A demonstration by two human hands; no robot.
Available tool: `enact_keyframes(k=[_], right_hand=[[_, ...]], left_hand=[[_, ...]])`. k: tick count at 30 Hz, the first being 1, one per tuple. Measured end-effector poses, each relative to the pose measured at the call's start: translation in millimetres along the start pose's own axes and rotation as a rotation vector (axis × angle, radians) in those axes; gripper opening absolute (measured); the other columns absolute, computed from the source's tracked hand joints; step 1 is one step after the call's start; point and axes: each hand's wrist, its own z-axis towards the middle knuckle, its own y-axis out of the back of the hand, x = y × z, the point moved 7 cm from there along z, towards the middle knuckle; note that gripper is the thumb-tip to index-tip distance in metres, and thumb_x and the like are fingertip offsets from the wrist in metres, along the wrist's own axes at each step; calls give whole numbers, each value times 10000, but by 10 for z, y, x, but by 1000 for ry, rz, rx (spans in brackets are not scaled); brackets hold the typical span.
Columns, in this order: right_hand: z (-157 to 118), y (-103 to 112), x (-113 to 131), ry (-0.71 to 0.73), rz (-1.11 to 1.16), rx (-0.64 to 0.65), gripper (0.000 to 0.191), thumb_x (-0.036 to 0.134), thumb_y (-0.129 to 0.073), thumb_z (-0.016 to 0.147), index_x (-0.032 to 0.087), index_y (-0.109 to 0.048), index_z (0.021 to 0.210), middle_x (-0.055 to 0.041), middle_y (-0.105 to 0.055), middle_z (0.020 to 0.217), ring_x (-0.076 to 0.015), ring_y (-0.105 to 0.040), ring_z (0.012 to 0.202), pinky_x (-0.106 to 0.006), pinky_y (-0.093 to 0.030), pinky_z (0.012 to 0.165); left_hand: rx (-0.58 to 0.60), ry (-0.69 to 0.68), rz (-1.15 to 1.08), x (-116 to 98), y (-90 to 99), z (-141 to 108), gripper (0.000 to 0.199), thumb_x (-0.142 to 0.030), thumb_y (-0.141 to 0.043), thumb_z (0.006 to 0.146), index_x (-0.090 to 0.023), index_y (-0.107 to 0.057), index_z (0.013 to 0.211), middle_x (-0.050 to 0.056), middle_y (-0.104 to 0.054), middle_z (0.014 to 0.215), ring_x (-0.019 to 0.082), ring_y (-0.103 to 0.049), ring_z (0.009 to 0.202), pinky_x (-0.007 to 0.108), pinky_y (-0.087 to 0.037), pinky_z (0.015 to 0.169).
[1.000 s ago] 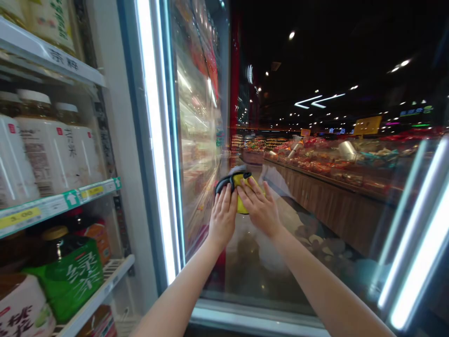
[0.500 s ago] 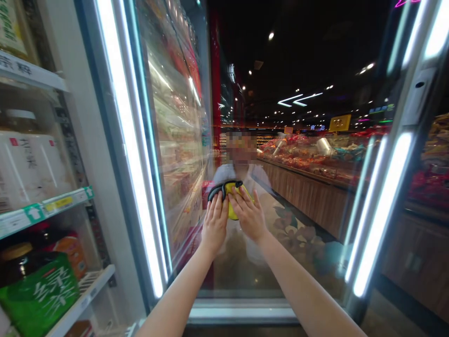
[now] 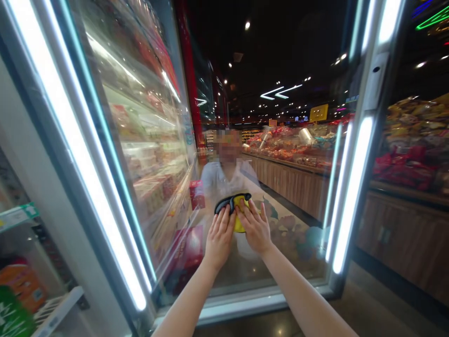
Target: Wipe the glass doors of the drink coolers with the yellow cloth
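Yellow-and-black cloth [image 3: 237, 201] lies against the glass door [image 3: 245, 306] under the left hand [image 3: 219, 238] and right hand [image 3: 258, 229], fingers flat, the right's slightly fanned. It looks soft, light and apt to bunch, so broad pressure across its middle should suit best.

No wording is legible: paired lit chevrons [image 3: 289, 90] point left below a dark ceiling [image 3: 280, 37]; a green package [image 3: 14, 310] behind a shelf's front edge [image 3: 61, 311] bears cropped white lettering; a yellow sign [image 3: 318, 113] shows too small.
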Motion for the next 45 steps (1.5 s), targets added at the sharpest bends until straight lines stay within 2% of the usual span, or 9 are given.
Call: enact_keyframes(k=[9,14,18,24,27,32,36,41,45], right_hand=[[329,357,-905,-146,-29,-3,698,45,-431,896,244,-409,1565,-71,-432,1621,-235,-241,1572,-561,-127,1285],[-341,316,-1015,-225,-29,-3,725,37,-426,867,214,-401,1569,-98,-474,1591,-265,-248,1569,-573,-217,1263],[-401,268,-940,-140,-24,21,716,16,-439,868,234,-436,1550,-87,-502,1573,-253,-303,1549,-553,-210,1270],[134,482,-1445,-146,-58,8,727,23,-441,867,257,-430,1555,-61,-447,1612,-250,-268,1563,-567,-132,1286],[-4,558,-1734,-220,-88,-32,758,19,-422,863,240,-369,1587,-74,-430,1622,-264,-256,1567,-585,-168,1277],[-641,404,-1684,-261,-117,-24,775,25,-428,864,159,-290,1614,-146,-414,1621,-292,-225,1574,-599,-281,1236],[-575,313,-1536,-170,-120,30,693,35,-451,872,179,-431,1550,-128,-459,1595,-286,-283,1556,-588,-242,1256],[-107,500,-1930,-188,-129,32,681,39,-451,891,234,-451,1544,-71,-427,1621,-263,-280,1558,-577,-162,1284],[-377,556,-2251,-315,-152,14,742,34,-447,871,200,-369,1590,-101,-379,1643,-291,-220,1576,-589,-228,1266]], left_hand=[[-25,-26,-102,-437,-116,961,750,-43,-408,934,-193,-200,1638,132,-328,1665,253,-282,1557,494,-323,1254],[44,-198,-95,-782,-278,668,676,-84,-418,960,-169,-281,1616,131,-377,1641,245,-355,1526,439,-372,1232],[41,-169,-61,-759,-340,452,700,-50,-407,946,-168,-267,1621,136,-403,1627,241,-385,1511,423,-386,1220],[-29,-86,-85,-867,-347,1113,714,-63,-427,961,-165,-213,1634,159,-353,1648,261,-337,1535,478,-357,1236],[-39,-162,-99,-1112,-410,1366,681,-79,-432,971,-161,-254,1623,149,-380,1637,261,-347,1530,474,-359,1237],[-23,-321,-92,-1348,-552,1027,617,-101,-418,987,-158,-334,1595,127,-459,1595,245,-418,1492,428,-401,1209],[-16,-262,-69,-1227,-585,825,659,-63,-382,973,-162,-282,1616,128,-460,1595,241,-420,1491,416,-399,1206],[-31,-167,-120,-1271,-579,1340,695,-72,-403,965,-171,-233,1631,144,-402,1627,254,-367,1521,458,-376,1223],[-15,-262,-164,-1575,-672,1578,668,-94,-432,961,-182,-304,1610,125,-413,1626,240,-383,1513,443,-365,1233]])
